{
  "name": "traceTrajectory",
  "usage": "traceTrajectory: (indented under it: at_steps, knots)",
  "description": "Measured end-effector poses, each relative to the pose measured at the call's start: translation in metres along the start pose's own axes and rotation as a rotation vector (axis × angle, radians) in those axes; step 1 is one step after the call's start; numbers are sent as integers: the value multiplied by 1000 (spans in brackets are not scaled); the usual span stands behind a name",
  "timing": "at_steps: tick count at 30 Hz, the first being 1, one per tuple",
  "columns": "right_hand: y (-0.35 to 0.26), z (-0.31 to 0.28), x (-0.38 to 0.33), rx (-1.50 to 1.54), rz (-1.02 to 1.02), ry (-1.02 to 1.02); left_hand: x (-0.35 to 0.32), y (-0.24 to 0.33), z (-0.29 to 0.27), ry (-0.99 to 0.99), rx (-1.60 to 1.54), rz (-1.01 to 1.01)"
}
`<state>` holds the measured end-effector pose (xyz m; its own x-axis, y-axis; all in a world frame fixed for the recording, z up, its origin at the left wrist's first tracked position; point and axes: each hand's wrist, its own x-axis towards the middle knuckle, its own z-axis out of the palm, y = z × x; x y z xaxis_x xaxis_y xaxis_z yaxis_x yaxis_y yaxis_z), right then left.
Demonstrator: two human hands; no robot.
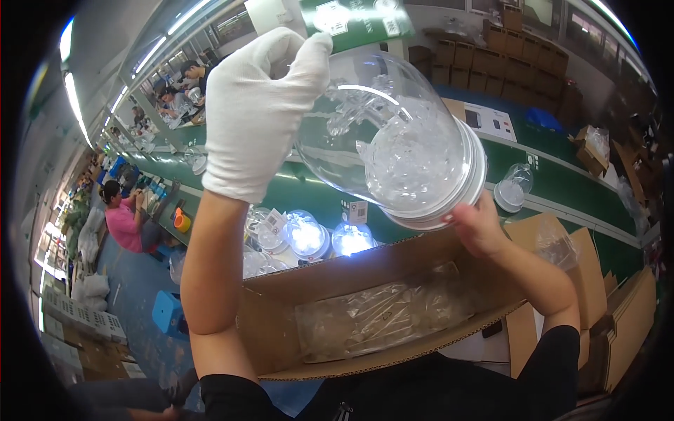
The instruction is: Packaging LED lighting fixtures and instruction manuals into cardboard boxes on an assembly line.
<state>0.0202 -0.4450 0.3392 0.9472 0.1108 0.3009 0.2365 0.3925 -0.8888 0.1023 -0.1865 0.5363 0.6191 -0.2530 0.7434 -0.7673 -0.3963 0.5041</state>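
Before me, tilted, is a large clear dome (330, 144) with a white round base (467, 186) and clear, crystal-like decorations inside. My left hand (263, 119), in a white knit glove, is closed at its upper end, beside a green printed card (361, 24); its fingertips are partly hidden. Bare and blurred, my right hand (481, 224) grips the rim of the white base. Below the dome stands an open cardboard box (277, 302) with clear plastic bags (379, 316) in it.
Behind the box are several smaller domes, two of them lit (305, 235) (351, 238). Another dome (514, 188) sits on the green conveyor (569, 193) at right. Cardboard flaps (625, 323) stand at lower right. A person in pink (125, 224) sits at left near a blue stool (167, 312).
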Motion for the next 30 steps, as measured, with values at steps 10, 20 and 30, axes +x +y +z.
traceTrajectory:
  at_steps: [10, 20, 30]
  knots:
    - [13, 5, -20, -129, 115, -205, -13, -14, 31, 104, -213, 157]
    - [57, 2, -24, 380, 255, 282, -21, -1, 32, -721, -478, 97]
    - [27, 17, -16, 308, 403, 291, -123, -72, 95, -55, -463, 186]
